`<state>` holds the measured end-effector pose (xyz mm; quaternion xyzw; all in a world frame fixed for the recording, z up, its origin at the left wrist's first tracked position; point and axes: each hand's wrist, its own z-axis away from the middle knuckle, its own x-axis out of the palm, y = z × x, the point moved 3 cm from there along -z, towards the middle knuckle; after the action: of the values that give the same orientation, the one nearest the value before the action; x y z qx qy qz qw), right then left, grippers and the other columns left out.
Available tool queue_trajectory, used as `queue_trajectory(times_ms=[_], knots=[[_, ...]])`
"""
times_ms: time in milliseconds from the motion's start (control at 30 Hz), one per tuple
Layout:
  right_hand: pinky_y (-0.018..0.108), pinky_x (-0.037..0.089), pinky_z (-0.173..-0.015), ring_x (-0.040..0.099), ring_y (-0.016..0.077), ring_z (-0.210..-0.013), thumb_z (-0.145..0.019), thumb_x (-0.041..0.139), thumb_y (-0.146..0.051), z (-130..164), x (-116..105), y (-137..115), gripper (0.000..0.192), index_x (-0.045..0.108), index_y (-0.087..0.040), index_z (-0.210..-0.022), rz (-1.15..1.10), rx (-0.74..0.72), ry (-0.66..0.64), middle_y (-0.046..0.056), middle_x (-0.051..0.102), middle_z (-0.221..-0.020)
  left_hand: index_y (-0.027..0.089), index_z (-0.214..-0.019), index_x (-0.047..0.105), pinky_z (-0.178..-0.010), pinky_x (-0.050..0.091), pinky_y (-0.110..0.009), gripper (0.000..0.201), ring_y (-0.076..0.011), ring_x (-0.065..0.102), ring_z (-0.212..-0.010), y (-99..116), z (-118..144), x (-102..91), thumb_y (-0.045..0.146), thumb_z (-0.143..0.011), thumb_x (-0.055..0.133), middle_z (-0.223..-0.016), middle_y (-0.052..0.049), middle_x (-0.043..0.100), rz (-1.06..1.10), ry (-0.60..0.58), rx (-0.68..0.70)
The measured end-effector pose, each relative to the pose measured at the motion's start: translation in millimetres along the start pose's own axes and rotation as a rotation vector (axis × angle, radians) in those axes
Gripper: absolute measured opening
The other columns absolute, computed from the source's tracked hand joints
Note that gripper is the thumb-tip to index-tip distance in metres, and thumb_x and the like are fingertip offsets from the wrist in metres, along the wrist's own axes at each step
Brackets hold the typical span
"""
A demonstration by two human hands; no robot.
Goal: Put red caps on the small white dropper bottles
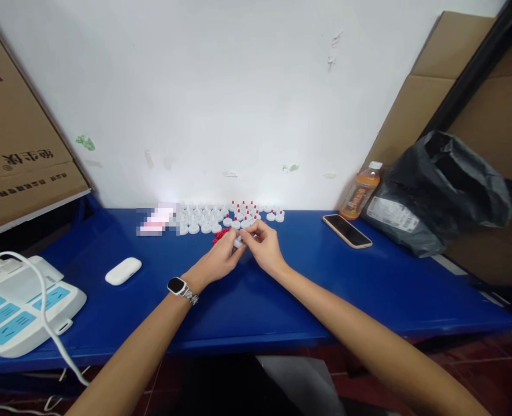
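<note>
My left hand [222, 257] is closed on a white nozzle cap [238, 242] over the blue table. The fingertips of my right hand [265, 245] meet at the same cap and pinch at its top; what lies between them is hidden. Just behind my left fingers is a small heap of red tips [219, 235]. Beyond the hands stand rows of white caps [194, 227], with no red on those at the left. Several caps with red tips [246, 208] are grouped at the middle and right.
On the blue table [256, 306] lie a white earbud case [123, 271], a power strip [30, 306] with a white cable, and a phone [347, 231]. A drink bottle [360, 192] and a dark plastic bag [438, 190] stand at the right. Cardboard boxes [22, 121] flank the white wall.
</note>
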<state>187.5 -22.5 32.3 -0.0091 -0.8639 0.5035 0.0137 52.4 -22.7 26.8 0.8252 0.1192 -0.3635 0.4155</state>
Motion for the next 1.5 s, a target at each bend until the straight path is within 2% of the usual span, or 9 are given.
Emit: queue_trajectory(times_ms=[100,233,367,467,667,867,1067,1233,1500], knots=[[0.026,0.044,-0.059,0.054,0.013,-0.059,-0.078,0.069,-0.04,-9.7,-6.7,0.9,0.025,0.051,-0.022,-0.076,-0.029,0.02,-0.007,-0.003,0.057,-0.067,0.02,-0.108,0.045,-0.068,0.045,-0.031,0.021,-0.0178,0.058,-0.078,5.8,-5.2,4.4,0.039,-0.1,0.044,-0.091,-0.004,0.058,0.03,0.022,0.026],[0.025,0.039,-0.055,0.048,0.0119,-0.055,-0.08,0.065,-0.037,-28.1,-41.9,-3.5,0.021,0.05,-0.023,-0.076,0.15,-0.045,0.106,-0.005,0.051,-0.061,0.021,-0.138,0.035,-0.073,0.046,-0.031,0.05,-0.0157,0.057,-0.077,5.3,-7.4,4.6,0.043,-0.097,0.051,-0.095,-0.003,0.058,-0.003,0.03,0.041],[0.026,0.041,-0.06,0.05,0.0133,-0.06,-0.081,0.061,-0.032,-47.2,-89.9,3.4,0.014,0.053,-0.022,-0.078,0.469,-0.085,0.272,-0.003,0.055,-0.064,0.022,-0.125,0.05,-0.072,0.045,-0.031,0.034,-0.0141,0.053,-0.072,-3.6,-5.6,2.2,0.043,-0.098,0.048,-0.093,-0.002,0.059,-0.059,-0.011,0.032],[0.027,0.042,-0.064,0.056,0.0144,-0.063,-0.081,0.059,-0.027,-57.3,-106.4,22.8,0.007,0.056,-0.022,-0.08,0.668,-0.004,0.17,-0.002,0.061,-0.067,0.021,-0.11,0.058,-0.074,0.045,-0.031,0.025,-0.0157,0.055,-0.077,-4.0,-6.4,2.6,0.04,-0.098,0.047,-0.09,-0.002,0.059,-0.073,-0.033,0.049],[0.025,0.041,-0.064,0.059,0.0144,-0.065,-0.083,0.059,-0.028,-65.9,-105.5,46.1,0.008,0.061,-0.021,-0.087,0.853,0.059,-0.061,-0.002,0.065,-0.069,0.022,-0.107,0.06,-0.08,0.046,-0.033,0.022,-0.019,0.058,-0.091,4.6,-18.2,-4.4,0.037,-0.099,0.046,-0.096,-0.005,0.062,-0.103,-0.053,0.109],[0.027,0.041,-0.067,0.063,0.0167,-0.07,-0.088,0.057,-0.033,-104.3,-112.3,46.1,0.017,0.066,-0.02,-0.094,0.998,0.071,-0.02,0.002,0.071,-0.076,0.021,-0.098,0.06,-0.082,0.045,-0.035,0.021,-0.0198,0.058,-0.09,3.0,-44.4,-8.0,0.035,-0.1,0.044,-0.092,-0.004,0.062,-0.15,-0.069,0.162],[0.034,0.042,-0.089,0.067,0.0237,-0.096,-0.088,0.058,-0.03,-151.8,-99.6,65.9,0.024,0.071,-0.018,-0.105,1.205,0.137,-0.131,0.008,0.076,-0.094,0.023,-0.102,0.061,-0.085,0.047,-0.035,0.021,-0.0197,0.058,-0.095,1.1,-42.9,-3.9,0.034,-0.1,0.044,-0.105,-0.006,0.061,-0.132,-0.024,0.171],[0.036,0.041,-0.092,0.067,0.0249,-0.097,-0.081,0.06,-0.016,-167.5,-88.4,80.1,0.014,0.074,-0.017,-0.083,1.222,0.169,-0.178,0.01,0.076,-0.092,0.023,-0.099,0.062,-0.085,0.048,-0.034,0.02,-0.0202,0.058,-0.096,-4.8,-35.8,-8.3,0.032,-0.1,0.044,-0.103,-0.006,0.061,-0.111,-0.033,0.144],[0.028,0.046,-0.075,0.066,0.017,-0.078,-0.082,0.057,-0.016,-147.0,-93.3,37.8,0.016,0.073,-0.017,-0.084,1.018,0.051,-0.09,0.005,0.075,-0.084,0.023,-0.108,0.059,-0.094,0.046,-0.039,0.02,-0.0226,0.056,-0.106,-6.4,-29.5,-28.5,0.037,-0.099,0.049,-0.107,-0.007,0.061,-0.177,0.172,0.114]])
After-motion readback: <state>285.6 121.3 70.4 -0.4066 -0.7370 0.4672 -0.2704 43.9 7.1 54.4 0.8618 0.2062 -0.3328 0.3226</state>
